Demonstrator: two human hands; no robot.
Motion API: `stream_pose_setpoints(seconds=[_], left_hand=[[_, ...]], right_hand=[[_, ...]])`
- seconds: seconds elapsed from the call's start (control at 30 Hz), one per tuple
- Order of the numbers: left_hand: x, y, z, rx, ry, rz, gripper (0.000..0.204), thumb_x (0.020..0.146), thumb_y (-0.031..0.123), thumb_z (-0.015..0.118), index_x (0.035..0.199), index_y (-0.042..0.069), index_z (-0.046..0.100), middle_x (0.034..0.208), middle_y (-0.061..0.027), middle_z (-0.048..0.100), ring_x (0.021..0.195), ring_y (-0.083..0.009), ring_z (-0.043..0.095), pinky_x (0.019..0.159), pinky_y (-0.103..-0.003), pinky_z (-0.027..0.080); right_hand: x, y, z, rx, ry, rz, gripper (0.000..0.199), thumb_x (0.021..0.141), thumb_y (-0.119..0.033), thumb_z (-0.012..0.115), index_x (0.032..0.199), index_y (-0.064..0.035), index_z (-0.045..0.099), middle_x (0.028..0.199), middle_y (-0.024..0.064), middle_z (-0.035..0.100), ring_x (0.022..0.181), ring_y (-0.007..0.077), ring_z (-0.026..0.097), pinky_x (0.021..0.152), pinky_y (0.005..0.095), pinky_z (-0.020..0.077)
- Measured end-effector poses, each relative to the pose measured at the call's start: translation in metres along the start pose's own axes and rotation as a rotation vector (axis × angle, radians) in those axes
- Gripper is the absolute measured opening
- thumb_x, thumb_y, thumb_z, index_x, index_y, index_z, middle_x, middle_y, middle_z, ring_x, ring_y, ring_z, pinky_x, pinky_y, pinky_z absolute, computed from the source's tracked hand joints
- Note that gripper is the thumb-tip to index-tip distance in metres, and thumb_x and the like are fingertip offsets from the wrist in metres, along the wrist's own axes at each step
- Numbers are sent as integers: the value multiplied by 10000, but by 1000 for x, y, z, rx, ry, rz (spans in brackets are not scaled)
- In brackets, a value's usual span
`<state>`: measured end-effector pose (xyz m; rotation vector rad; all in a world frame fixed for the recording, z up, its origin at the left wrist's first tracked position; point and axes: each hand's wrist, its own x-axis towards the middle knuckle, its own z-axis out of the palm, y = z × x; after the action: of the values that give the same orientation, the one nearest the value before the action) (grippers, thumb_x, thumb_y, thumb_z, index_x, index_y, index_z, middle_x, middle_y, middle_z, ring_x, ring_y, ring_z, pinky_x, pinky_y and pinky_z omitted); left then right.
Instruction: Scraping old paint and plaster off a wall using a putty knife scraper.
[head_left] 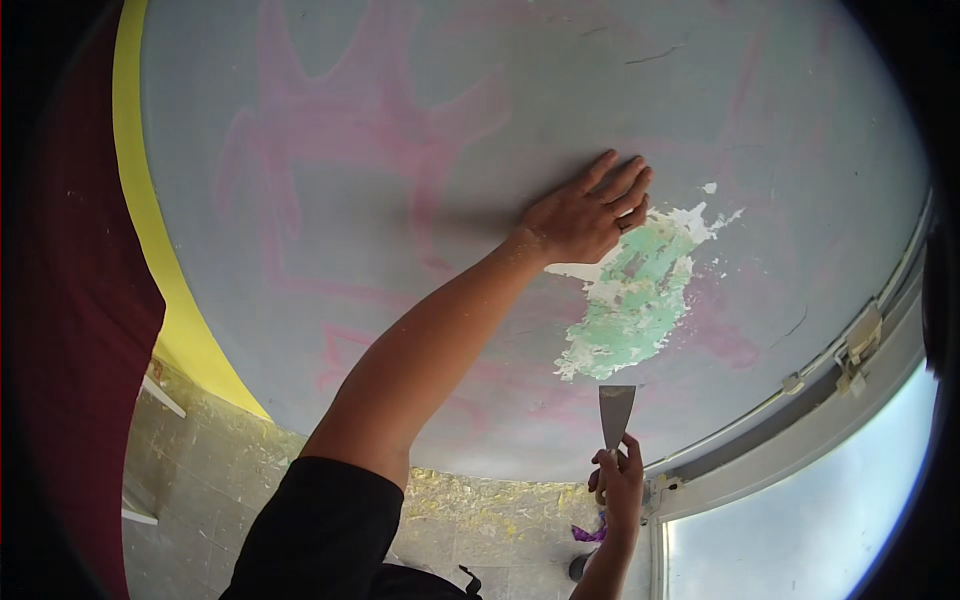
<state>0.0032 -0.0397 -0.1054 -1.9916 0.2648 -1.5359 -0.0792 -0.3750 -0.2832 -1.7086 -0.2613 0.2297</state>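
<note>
My left hand (588, 212) lies flat on a pale blue-grey wall (400, 120) marked with faded pink lines, its fingers together and touching the upper left edge of a scraped patch (632, 298) where green and white layers show. My right hand (620, 482) is closed around the handle of a metal scraper (615, 412), whose wide blade points up toward the patch's lower edge, a little apart from it.
A window frame (820, 400) with a latch runs along the right, bright glass below it. A yellow stripe (150, 220) and a dark red area border the wall at left. The floor (480, 520) below is strewn with paint flakes.
</note>
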Motion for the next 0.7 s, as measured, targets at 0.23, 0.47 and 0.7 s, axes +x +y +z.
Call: stream_pose_setpoints(seconds=[0.23,0.47,0.7], left_hand=[[-4,-6,-2,-1,88,-41,284,982,291,477,1137,80,585,1475,-112,494,1452,-294,368,1243,-545,222],[-2,-2,-1,-23,88,-40,285,986,308,477,1141,104,603,1491,-96,487,1455,-278,362,1250,-539,193],[-10,-4,0,-215,37,-15,374,926,307,580,1211,68,615,1512,-121,473,1484,-289,327,1262,-537,170]], right_hand=[[7,0,17,37,-63,-45,335,983,-64,586,1302,-2,502,841,71,658,492,80,501,459,251,429],[-8,-19,18,12,5,-42,315,966,-84,607,1267,-18,543,845,64,653,517,101,532,458,257,431],[-68,-56,-9,46,174,-217,293,953,-62,588,1243,-35,553,841,56,619,511,102,520,440,254,412]])
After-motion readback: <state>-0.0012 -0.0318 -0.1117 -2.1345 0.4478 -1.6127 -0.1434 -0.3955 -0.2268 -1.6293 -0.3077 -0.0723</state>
